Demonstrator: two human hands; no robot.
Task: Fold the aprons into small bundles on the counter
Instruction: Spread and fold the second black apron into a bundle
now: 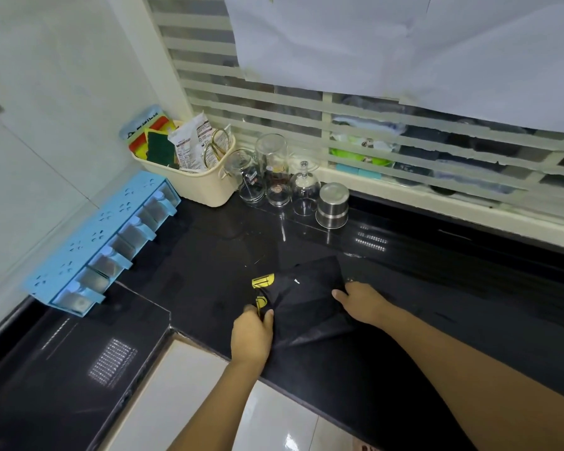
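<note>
The left hand (251, 333) has its grip pinched on the black apron (310, 294) at its eight o'clock edge. The right hand (362, 302) rests at three o'clock; I cannot tell its grip. The apron lies on the desk (209, 255). Pin the right side and fold the pinched edge across squarely.

An apron (306, 304) lies on the counter (209, 255) near its front edge; a spice rack (101, 245) stands left, a basket (189, 180) in the back corner, glasses (274, 174) and a steel cup (332, 205) right of it.
</note>
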